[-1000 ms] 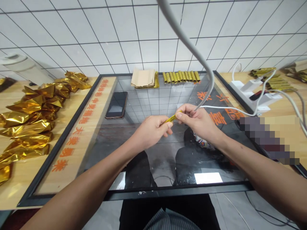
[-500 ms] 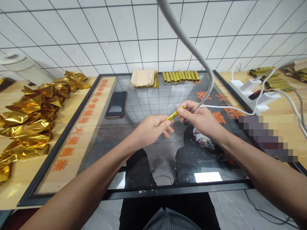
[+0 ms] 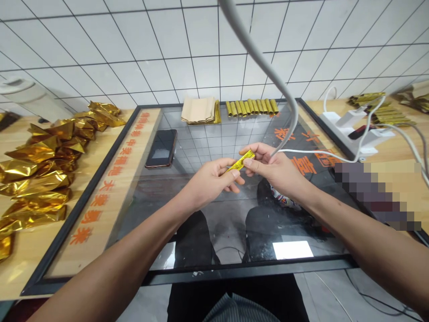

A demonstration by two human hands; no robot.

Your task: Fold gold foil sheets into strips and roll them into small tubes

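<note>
Between my hands, above the glass tabletop [image 3: 208,243], is a narrow strip of gold foil paper [image 3: 241,161], slanting up to the right. My left hand [image 3: 217,179] pinches its lower left end between thumb and fingers. At the upper right end my right hand [image 3: 264,164] grips it, thumb on top and fingers behind. A row of rolled gold paper tubes [image 3: 252,107] lies at the far edge of the glass. Beside that row sits a stack of tan-backed gold paper sheets [image 3: 198,110].
A phone [image 3: 161,148] lies on the glass at left. Folded gold foil pieces [image 3: 43,165] are heaped on the wooden surface at far left. A power strip with white chargers [image 3: 351,127] stands at right, and a thick grey cable [image 3: 268,62] hangs down near my right hand.
The gold paper strip has turned so that more of its flat face shows. My right thumb has slid lower along it, and the hands are slightly closer together.
</note>
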